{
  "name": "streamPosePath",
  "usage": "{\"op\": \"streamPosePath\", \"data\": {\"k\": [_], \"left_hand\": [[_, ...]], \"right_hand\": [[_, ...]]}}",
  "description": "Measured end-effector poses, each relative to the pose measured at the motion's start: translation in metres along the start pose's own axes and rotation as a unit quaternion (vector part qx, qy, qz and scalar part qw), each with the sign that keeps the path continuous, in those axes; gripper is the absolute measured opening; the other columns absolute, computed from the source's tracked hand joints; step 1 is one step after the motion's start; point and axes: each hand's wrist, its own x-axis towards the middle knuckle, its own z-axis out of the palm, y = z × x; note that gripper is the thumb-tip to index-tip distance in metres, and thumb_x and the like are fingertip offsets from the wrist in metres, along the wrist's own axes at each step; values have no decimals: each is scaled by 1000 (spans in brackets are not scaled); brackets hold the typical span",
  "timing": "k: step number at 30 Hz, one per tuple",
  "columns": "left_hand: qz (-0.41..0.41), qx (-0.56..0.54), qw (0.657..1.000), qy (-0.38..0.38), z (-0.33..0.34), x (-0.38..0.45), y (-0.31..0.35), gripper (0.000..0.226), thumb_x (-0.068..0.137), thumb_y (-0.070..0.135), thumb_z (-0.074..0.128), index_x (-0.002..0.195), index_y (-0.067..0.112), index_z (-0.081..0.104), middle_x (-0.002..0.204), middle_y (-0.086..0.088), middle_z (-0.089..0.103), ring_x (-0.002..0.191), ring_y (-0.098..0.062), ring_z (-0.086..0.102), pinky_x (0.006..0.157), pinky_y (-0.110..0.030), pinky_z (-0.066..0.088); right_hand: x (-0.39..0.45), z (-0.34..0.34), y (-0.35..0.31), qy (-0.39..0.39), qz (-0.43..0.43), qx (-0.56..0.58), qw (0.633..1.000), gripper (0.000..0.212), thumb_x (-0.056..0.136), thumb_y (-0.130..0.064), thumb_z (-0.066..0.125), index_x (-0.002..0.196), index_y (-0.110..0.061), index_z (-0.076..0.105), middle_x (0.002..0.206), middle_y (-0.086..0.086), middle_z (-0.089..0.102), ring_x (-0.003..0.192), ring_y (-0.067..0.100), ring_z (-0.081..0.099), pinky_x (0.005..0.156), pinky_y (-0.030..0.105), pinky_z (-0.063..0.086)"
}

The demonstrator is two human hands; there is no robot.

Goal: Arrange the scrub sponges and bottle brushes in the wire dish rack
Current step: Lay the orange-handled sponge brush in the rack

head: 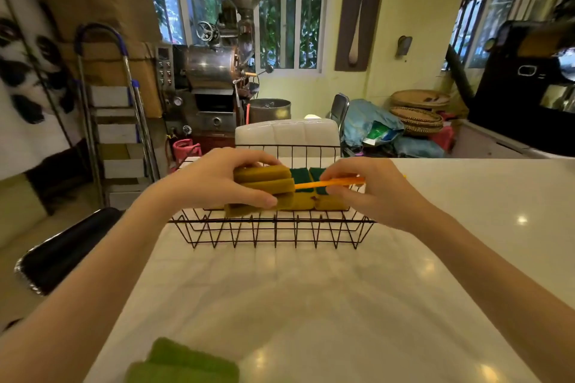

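Sponges (264, 179) stacked in left hand (214, 179), long axes lying left-right over rack (273, 222) on counter (311, 289); right hand (370, 193) pinching orange brush handle (329, 182), pointing sideways across rack.

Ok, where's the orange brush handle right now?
In the head view, the orange brush handle is pinched in the right hand, lying across the sponges inside the wire rack, right of centre.

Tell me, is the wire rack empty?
No, the wire rack already holds several yellow sponges, and the left hand grips a stack of them over it.
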Motion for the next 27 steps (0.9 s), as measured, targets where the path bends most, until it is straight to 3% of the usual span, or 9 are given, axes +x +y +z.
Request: {"op": "streamPosePath", "data": {"k": [5, 10, 13, 15, 17, 19, 21, 24, 27], "left_hand": [[-15, -120, 992, 45, -24, 9, -14, 35, 73, 50, 56, 107, 48, 49, 105, 14, 56, 98, -7, 54, 72, -21, 44], [13, -208, 975, 81, -39, 11, -21, 32, 78, 48, 49, 108, 38, 57, 111, 3, 60, 98, -13, 62, 74, -25, 54], [-14, -343, 928, 142, -46, 19, -13, 21, 77, 38, 50, 92, 28, 60, 85, 3, 71, 69, -6, 69, 57, -21, 58], [-25, -391, 905, 168, -50, 21, -13, 22, 87, 32, 41, 93, 24, 61, 73, 6, 75, 66, -8, 70, 55, -23, 58], [-8, -349, 922, 166, -47, 19, -17, 24, 90, 30, 42, 106, 24, 59, 88, 7, 74, 81, -7, 70, 65, -21, 58], [8, -230, 962, 149, -36, 20, -24, 25, 88, 28, 47, 111, 28, 59, 106, 13, 68, 97, 0, 64, 76, -17, 54], [-7, -155, 980, 128, -23, 26, -29, 28, 86, 24, 51, 112, 31, 59, 113, 18, 63, 101, 7, 57, 79, -12, 44], [-26, -167, 982, 85, -9, 35, -27, 30, 83, 19, 57, 112, 23, 62, 111, 7, 68, 99, -1, 63, 82, -15, 48], [-19, -159, 984, 79, -5, 36, -27, 26, 81, 15, 60, 106, 21, 66, 98, 0, 73, 89, -7, 69, 78, -19, 55]], "right_hand": [[34, 10, 1, 44, 16, 9, 999, 16, 85, -22, 60, 98, -24, 68, 89, -13, 62, 81, 0, 52, 71, 12, 36], [58, 17, 2, 109, 7, -104, 989, 21, 87, -25, 58, 105, -22, 67, 106, -1, 68, 99, 13, 55, 82, 22, 39], [67, 22, 0, 169, 9, 8, 985, 16, 85, -20, 61, 99, -21, 69, 95, -6, 69, 91, 9, 58, 85, 21, 43], [70, 26, -2, 179, 30, 140, 973, 11, 84, -18, 63, 89, -26, 68, 83, -14, 67, 83, 6, 62, 79, 16, 48], [71, 31, -7, 163, 69, 278, 944, 13, 83, -15, 64, 84, -28, 66, 83, -11, 68, 82, 9, 66, 76, 19, 55], [69, 36, -13, 132, 120, 420, 890, 14, 83, -9, 63, 86, -22, 66, 84, -2, 71, 77, 9, 70, 67, 26, 60], [66, 40, -18, 115, 160, 504, 841, 10, 83, -7, 61, 88, -15, 66, 81, 4, 72, 75, 9, 71, 64, 28, 60], [64, 46, -22, 112, 204, 565, 792, 7, 82, -8, 62, 87, -12, 65, 83, 9, 73, 81, 16, 72, 72, 35, 61], [62, 49, -24, 117, 220, 599, 761, 8, 81, -8, 62, 88, -10, 64, 85, 9, 73, 84, 19, 72, 72, 31, 60]]}}
